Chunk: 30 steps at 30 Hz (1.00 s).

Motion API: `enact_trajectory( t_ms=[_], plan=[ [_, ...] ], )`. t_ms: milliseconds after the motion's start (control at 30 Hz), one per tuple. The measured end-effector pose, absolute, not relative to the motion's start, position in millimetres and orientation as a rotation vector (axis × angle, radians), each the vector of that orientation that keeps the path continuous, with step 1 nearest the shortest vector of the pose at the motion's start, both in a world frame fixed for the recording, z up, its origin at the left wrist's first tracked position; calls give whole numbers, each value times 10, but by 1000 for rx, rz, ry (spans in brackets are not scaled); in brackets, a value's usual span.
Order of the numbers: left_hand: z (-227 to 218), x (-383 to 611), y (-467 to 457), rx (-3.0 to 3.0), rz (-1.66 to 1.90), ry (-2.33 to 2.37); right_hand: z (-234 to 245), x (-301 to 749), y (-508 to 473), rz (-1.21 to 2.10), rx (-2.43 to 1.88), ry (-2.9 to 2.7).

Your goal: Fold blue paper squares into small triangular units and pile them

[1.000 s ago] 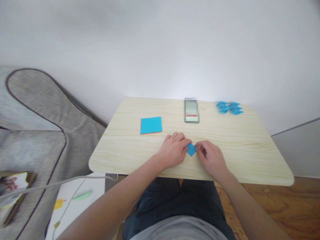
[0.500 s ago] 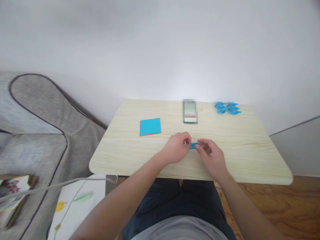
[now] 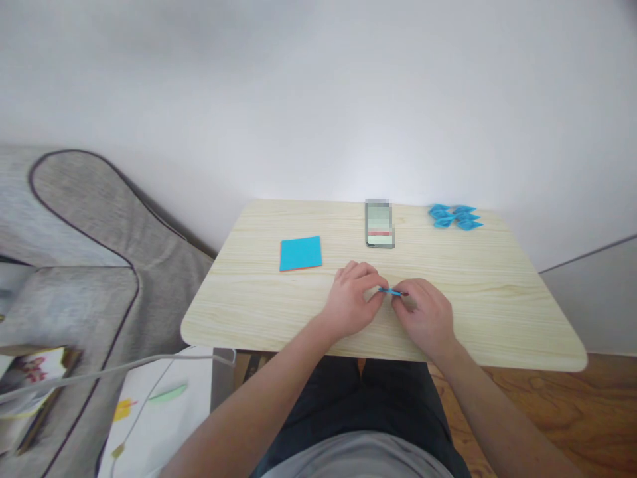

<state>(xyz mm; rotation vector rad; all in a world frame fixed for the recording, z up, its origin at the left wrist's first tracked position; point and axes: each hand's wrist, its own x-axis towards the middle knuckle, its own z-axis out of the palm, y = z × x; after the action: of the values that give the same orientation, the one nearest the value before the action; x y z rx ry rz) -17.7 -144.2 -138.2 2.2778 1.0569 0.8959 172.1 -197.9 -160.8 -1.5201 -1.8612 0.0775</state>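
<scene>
My left hand (image 3: pixel 354 299) and my right hand (image 3: pixel 423 313) meet over the near middle of a light wooden table (image 3: pixel 259 312). Between their fingertips they pinch a small folded blue paper piece (image 3: pixel 391 291), seen edge-on as a thin sliver with a hint of red. Both hands have their fingers curled around it. A square pad of blue paper (image 3: pixel 300 253) lies flat to the left of my hands. Several folded blue paper pieces (image 3: pixel 455 217) sit in a pile at the far right corner.
A phone (image 3: pixel 379 224) lies face up at the table's far middle. A grey sofa (image 3: pixel 84 245) stands to the left, with a white cable (image 3: pixel 124 366) running past it. The wall is close behind the table. Wooden floor shows at the right.
The blue piece, flat as a diamond a second ago, has been lifted and turned edge-on between both hands. My hands have shifted slightly right with it.
</scene>
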Motion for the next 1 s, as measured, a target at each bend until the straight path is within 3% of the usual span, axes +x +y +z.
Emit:
enact_trajectory(
  t_ms=[200, 600, 1000],
  plan=[
    [-1470, -262, -1463, 2520, 703, 1089, -1682, 1742, -2004, 54, -1485, -2031],
    [-1521, -374, -1449, 2510, 670, 1084, -1734, 1843, -2088, 102, -1495, -2026],
    [-1481, -281, -1422, 2451, 587, 1200, -1672, 1723, -2097, 103, -1855, -1820]
  ],
)
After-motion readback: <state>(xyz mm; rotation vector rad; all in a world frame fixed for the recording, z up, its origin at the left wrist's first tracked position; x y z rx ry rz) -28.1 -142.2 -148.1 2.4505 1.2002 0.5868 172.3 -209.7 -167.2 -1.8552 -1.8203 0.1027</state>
